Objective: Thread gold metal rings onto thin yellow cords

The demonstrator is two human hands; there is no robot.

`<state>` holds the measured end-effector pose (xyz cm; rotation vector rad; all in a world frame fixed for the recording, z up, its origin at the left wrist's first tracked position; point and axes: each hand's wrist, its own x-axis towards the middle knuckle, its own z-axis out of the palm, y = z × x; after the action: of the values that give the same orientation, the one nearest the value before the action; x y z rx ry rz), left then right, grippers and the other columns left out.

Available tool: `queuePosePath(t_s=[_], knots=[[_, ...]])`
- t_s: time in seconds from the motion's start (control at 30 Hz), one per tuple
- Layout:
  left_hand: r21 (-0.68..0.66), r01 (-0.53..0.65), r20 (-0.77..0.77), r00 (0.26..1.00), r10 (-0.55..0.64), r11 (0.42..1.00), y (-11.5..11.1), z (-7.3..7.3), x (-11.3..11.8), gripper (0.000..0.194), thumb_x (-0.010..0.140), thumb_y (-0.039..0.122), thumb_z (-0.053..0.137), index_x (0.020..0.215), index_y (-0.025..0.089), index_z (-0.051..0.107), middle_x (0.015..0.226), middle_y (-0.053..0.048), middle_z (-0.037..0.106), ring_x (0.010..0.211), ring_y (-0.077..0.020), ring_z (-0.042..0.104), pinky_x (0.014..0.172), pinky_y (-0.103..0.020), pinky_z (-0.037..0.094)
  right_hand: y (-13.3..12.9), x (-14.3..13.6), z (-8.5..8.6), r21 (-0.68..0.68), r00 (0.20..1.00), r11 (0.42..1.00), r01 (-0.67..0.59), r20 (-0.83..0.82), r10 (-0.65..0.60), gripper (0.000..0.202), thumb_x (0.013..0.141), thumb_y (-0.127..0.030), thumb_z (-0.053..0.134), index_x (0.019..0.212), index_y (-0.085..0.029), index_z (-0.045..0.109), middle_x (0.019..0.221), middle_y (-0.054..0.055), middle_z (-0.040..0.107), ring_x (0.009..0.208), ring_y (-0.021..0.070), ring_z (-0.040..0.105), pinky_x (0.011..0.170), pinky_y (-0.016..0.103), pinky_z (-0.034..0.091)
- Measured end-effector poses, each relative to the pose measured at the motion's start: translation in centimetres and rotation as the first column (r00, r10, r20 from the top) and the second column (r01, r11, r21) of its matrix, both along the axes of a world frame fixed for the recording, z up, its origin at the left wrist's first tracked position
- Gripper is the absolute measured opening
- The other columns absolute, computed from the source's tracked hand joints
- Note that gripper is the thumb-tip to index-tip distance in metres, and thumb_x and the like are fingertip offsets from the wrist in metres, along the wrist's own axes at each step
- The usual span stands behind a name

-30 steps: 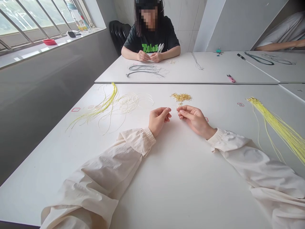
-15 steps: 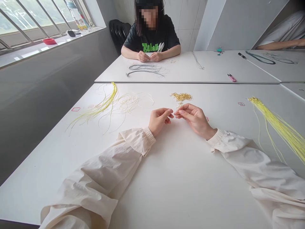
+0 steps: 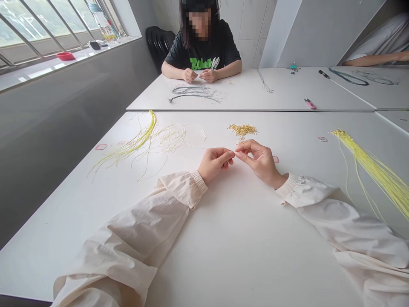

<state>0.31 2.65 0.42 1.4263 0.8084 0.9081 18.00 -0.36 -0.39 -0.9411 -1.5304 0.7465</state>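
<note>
My left hand (image 3: 215,164) and my right hand (image 3: 258,161) meet fingertip to fingertip above the white table (image 3: 233,238). Each has thumb and forefinger pinched together; whatever lies in the pinches is too small to make out. Just beyond my right fingers lies a heap of small gold metal pieces (image 3: 243,129), with a few loose ones nearer my hand. Left of my hands, a bundle of yellow cords (image 3: 150,130) spreads out beside loose pale cords (image 3: 174,136). A thicker bundle of yellow cords (image 3: 370,164), with small metal bits at its far end, lies to the right.
Across the table sits a person (image 3: 204,47) with both hands close together, near grey cords (image 3: 194,91). Pink thread snips (image 3: 309,103) and a black-capped pen-like tool (image 3: 324,74) lie on the far table. A barred window with a sill (image 3: 79,53) runs along the left.
My fingertips have come together: the left moved slightly right, and the right thumb and forefinger closed into a tighter pinch. The person opposite has drawn their hands slightly apart.
</note>
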Motion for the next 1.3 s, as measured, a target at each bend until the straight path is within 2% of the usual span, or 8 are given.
queuePosePath(t_s=[0.2, 0.3, 0.4, 0.5, 0.6, 0.97, 1.17, 1.3], knots=[[0.068, -0.043, -0.02, 0.999, 0.044, 0.997, -0.3, -0.1, 0.0, 0.029, 0.085, 0.039, 0.066, 0.078, 0.012, 0.071, 0.067, -0.002, 0.064, 0.052, -0.0077, 0.051, 0.053, -0.022, 0.043, 0.0, 0.0, 0.2, -0.001, 0.997, 0.999, 0.036, 0.069, -0.036, 0.007, 0.087, -0.026, 0.068, 0.081, -0.022, 0.068, 0.086, 0.003, 0.062, 0.084, 0.0175, 0.057, 0.078, 0.035, 0.046], [0.052, -0.046, -0.016, 0.999, 0.046, 0.998, -0.4, 0.0, 0.0, 0.029, 0.084, 0.041, 0.067, 0.082, 0.012, 0.071, 0.07, -0.003, 0.066, 0.052, -0.0082, 0.052, 0.053, -0.023, 0.044, 0.3, 0.6, 0.9, -0.013, 0.999, 1.0, 0.027, -0.028, -0.027, 0.007, 0.086, -0.026, 0.069, 0.081, -0.022, 0.067, 0.096, 0.004, 0.063, 0.093, 0.0187, 0.059, 0.08, 0.034, 0.048], [0.034, -0.019, -0.034, 0.999, 0.021, 0.999, -0.3, -0.1, 0.0, 0.029, 0.084, 0.041, 0.067, 0.082, 0.012, 0.071, 0.07, -0.004, 0.066, 0.052, -0.0082, 0.053, 0.053, -0.023, 0.044, 0.5, 1.3, 1.7, -0.103, 0.991, 0.993, -0.059, -0.127, 0.045, 0.009, 0.085, -0.029, 0.07, 0.085, -0.021, 0.066, 0.11, 0.005, 0.064, 0.08, 0.0145, 0.06, 0.074, 0.033, 0.051], [0.029, 0.026, -0.037, 0.999, -0.025, 0.999, -0.2, -0.2, 0.0, 0.029, 0.084, 0.041, 0.068, 0.08, 0.012, 0.071, 0.068, -0.003, 0.064, 0.054, -0.0087, 0.053, 0.055, -0.023, 0.044, 0.4, 1.5, 2.1, -0.167, 0.988, 0.975, -0.146, -0.065, 0.137, 0.012, 0.087, -0.032, 0.068, 0.086, -0.02, 0.066, 0.105, 0.004, 0.066, 0.066, 0.0111, 0.058, 0.071, 0.034, 0.053], [0.029, 0.061, -0.014, 0.998, -0.061, 0.998, -0.1, -0.1, 0.0, 0.029, 0.084, 0.04, 0.067, 0.078, 0.012, 0.071, 0.067, -0.003, 0.063, 0.056, -0.0092, 0.053, 0.056, -0.024, 0.044, 0.1, 1.1, 2.0, -0.145, 0.987, 0.977, -0.155, 0.007, 0.158, 0.013, 0.088, -0.033, 0.067, 0.085, -0.02, 0.066, 0.088, 0.003, 0.065, 0.072, 0.0147, 0.062, 0.073, 0.035, 0.055], [-0.045, 0.058, 0.0, 0.998, -0.058, 0.997, -0.1, 0.3, 0.0, 0.023, 0.083, 0.032, 0.063, 0.075, 0.012, 0.072, 0.065, -0.004, 0.064, 0.054, -0.0099, 0.054, 0.055, -0.024, 0.043, -0.4, 0.8, 1.6, 0.024, 0.955, 0.999, -0.022, 0.297, 0.014, 0.015, 0.093, -0.032, 0.058, 0.084, -0.022, 0.063, 0.076, 0.002, 0.062, 0.071, 0.0168, 0.057, 0.073, 0.035, 0.048], [-0.013, 0.012, -0.01, 1.0, -0.013, 1.0, -0.3, 0.2, 0.0, 0.024, 0.084, 0.033, 0.065, 0.072, 0.012, 0.069, 0.06, -0.001, 0.06, 0.051, -0.008, 0.049, 0.051, -0.023, 0.041, -0.2, 1.2, 1.6, -0.056, 0.969, 0.993, -0.103, 0.219, 0.113, 0.006, 0.089, -0.026, 0.062, 0.093, -0.022, 0.064, 0.082, 0.002, 0.063, 0.078, 0.0174, 0.058, 0.077, 0.035, 0.048], [-0.02, -0.024, 0.008, 1.0, 0.025, 1.0, -0.3, 0.1, 0.1, 0.023, 0.084, 0.032, 0.064, 0.073, 0.012, 0.068, 0.061, -0.001, 0.06, 0.051, -0.0076, 0.049, 0.051, -0.022, 0.04, 0.2, 1.7, 1.3, -0.072, 0.977, 0.991, -0.111, 0.178, 0.122, 0.019, 0.084, -0.02, 0.065, 0.104, -0.021, 0.064, 0.086, 0.003, 0.063, 0.084, 0.0181, 0.058, 0.082, 0.036, 0.046]])
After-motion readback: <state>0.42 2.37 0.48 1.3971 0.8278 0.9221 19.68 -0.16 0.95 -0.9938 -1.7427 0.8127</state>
